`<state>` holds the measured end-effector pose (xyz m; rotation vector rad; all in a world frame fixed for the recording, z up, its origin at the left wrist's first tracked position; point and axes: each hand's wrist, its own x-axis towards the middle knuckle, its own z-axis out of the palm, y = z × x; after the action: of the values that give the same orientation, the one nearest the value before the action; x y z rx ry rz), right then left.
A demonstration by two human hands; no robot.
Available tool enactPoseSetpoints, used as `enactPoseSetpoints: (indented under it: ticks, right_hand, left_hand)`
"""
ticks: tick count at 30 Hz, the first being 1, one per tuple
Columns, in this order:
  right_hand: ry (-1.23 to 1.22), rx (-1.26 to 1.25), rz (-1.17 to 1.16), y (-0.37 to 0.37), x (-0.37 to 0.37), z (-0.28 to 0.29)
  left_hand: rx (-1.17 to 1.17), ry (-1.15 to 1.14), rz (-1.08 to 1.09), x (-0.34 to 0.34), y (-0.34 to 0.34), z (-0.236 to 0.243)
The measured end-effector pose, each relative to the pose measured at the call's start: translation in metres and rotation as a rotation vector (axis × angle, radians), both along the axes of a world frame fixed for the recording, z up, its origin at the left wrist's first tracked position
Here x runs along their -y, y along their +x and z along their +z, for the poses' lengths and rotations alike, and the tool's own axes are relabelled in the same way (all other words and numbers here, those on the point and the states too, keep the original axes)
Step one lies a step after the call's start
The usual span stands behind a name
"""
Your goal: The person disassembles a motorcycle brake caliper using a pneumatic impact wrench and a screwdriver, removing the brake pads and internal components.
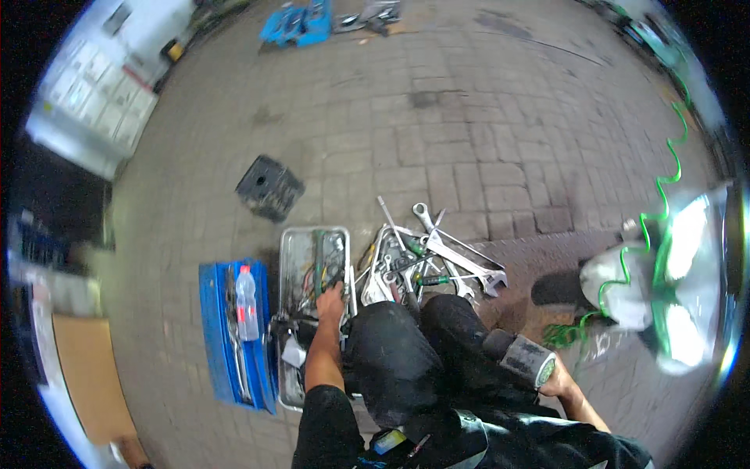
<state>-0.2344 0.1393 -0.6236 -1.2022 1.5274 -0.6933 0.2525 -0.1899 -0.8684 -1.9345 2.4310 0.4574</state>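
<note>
Now the left grip (330, 300) sits inside a tray (295, 245), the right grip (557, 379) touches a cylinder (526, 361), their closure unclear.

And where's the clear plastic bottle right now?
Left of centre in the head view, the bottle is on the blue toolbox, beside the metal tray under the left hand.

We had metal tray (286, 266) before us, our left hand (331, 300) at its near right corner. Toolbox (211, 328) lay left of tray, plastic bottle (247, 303) on it. Adjustable wrench (466, 260) lay among heaped tools right of tray. Box (269, 187) stood beyond tray; second toolbox (315, 27) farther ahead; coiled hose (662, 181) well off right.
</note>
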Motion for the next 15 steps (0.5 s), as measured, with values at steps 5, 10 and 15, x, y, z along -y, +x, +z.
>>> enactPoseSetpoints:
  ticks: [5, 10, 15]
  right_hand:
    - [0.285, -0.352, -0.262, 0.032, -0.113, -0.019]
    - [0.313, -0.653, -0.322, 0.046, -0.167, -0.014]
    - [0.500, -0.811, -0.415, 0.046, -0.181, -0.038]
  left_hand:
    - [0.038, 0.123, 0.111, -0.008, 0.013, 0.006]
    - [-0.147, 0.008, 0.077, -0.018, 0.022, -0.018]
    - [-0.219, -0.061, 0.061, -0.031, 0.021, -0.031]
